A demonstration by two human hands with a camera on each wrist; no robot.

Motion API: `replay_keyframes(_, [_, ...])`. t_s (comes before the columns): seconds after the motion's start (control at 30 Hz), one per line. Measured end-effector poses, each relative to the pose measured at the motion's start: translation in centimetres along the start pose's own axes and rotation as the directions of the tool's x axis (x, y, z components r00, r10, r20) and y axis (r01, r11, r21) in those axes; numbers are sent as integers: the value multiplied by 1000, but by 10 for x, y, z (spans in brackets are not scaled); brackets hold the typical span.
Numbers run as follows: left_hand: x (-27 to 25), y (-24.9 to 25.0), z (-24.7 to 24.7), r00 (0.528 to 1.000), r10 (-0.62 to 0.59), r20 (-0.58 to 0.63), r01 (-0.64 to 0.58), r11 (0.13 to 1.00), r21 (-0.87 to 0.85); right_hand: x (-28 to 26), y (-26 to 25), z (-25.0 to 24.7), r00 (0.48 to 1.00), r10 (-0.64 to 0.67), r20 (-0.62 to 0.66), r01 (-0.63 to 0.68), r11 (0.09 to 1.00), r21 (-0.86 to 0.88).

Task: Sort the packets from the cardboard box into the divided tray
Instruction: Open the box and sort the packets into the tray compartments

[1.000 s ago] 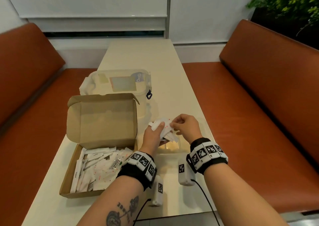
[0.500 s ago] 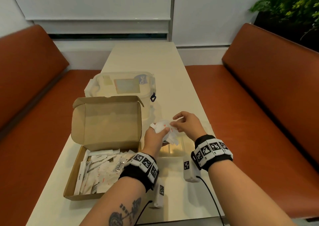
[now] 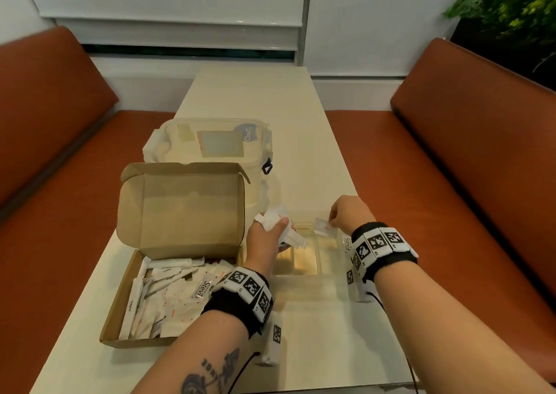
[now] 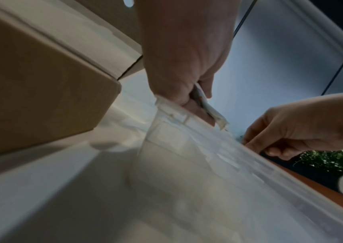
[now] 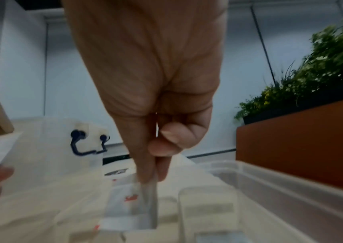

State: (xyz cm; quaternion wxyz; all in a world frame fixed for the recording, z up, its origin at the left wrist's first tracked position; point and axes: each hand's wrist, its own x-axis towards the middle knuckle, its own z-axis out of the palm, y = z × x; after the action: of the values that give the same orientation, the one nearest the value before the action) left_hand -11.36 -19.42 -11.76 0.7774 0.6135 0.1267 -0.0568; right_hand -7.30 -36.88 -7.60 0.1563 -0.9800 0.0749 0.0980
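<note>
An open cardboard box (image 3: pixel 132 297) on the table's left holds several white packets (image 3: pixel 168 294). To its right sits a clear divided tray (image 3: pixel 304 276). My left hand (image 3: pixel 267 234) grips a bundle of white packets (image 3: pixel 279 222) over the tray's left end; the bundle (image 4: pixel 210 108) also shows in the left wrist view. My right hand (image 3: pixel 346 216) pinches one small white packet with red print (image 3: pixel 323 227) above a tray compartment. In the right wrist view that packet (image 5: pixel 129 202) hangs from my fingertips (image 5: pixel 158 171) over the tray (image 5: pixel 270 184).
A clear lidded plastic container (image 3: pixel 210 143) with a blue latch stands behind the box. A Stevia packet (image 3: pixel 348 243) lies at the tray's right end. Orange bench seats (image 3: pixel 451 183) flank the narrow table (image 3: pixel 255 98). A plant (image 3: pixel 505 11) sits at the back right.
My right hand has pulled one packet out of the bundle and moved right with it, over the tray. The left hand keeps hold of the rest.
</note>
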Motion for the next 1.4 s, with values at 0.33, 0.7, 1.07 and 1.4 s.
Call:
replay_keyframes(0.33, [-3,1,-1,1000,-15,9,15,1000,19,8,-11,8,996,14,85,9,965,-262])
replay_keyframes(0.7, [-3,1,-1,999,-41,7,41,998,39,3,-14,5,995,-61,80,84,938,-336])
replay_keyframes(1.07, [-2,-1,-3,998,-38,42,36,998,48,5,-17,10,989,-52,137,100,923,-370])
replay_keyframes(1.4, [1,-2,-3,998,-45,51,42,997,68,2,-15,12,989,-47,139,80,967,-242])
